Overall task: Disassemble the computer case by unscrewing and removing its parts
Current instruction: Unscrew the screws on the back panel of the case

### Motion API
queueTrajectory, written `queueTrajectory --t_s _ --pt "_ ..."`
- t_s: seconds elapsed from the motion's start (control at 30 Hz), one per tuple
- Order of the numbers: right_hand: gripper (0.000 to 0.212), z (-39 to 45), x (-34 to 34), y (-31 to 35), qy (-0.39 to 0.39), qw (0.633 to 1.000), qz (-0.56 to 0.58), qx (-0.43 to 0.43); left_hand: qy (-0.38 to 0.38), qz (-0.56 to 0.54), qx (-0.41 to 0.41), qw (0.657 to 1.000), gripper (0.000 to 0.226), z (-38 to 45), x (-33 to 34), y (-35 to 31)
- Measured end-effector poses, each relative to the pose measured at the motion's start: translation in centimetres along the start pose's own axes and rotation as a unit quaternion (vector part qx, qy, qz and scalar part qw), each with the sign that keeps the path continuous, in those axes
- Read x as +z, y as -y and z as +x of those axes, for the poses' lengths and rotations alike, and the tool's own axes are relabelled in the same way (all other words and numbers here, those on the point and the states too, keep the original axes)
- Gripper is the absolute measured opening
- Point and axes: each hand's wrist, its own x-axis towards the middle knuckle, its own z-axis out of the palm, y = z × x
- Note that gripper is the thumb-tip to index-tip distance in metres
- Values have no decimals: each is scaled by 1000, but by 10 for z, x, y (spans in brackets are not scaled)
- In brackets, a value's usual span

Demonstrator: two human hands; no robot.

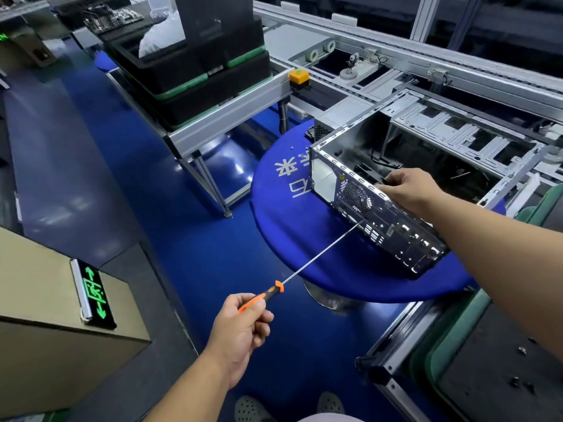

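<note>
Low in the middle of the frame, the left hand curls around the orange and black screwdriver. Its long thin metal rod touches the back of the computer case. That shiny grey box with little holes sits open on a round blue table, right of center. The right hand grips its top edge.

Stacked black trays on conveyor frame, far left. Yellow button box beyond. Green arrow sign on beige cabinet, lower left.
</note>
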Motion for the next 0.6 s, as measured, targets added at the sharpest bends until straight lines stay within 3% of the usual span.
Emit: queueTrajectory --t_s 0.17,0.3,0.6 --pt "25 2 3 -3 -19 1000 25 0 -5 20 21 1000 26 -2 1 3" --pt "28 3 4 -1 -38 999 27 1 -41 54 24 997 45 1 1 4" --pt "34 0 3 2 -74 997 24 17 -72 7 -60 996 56 10 3 8"
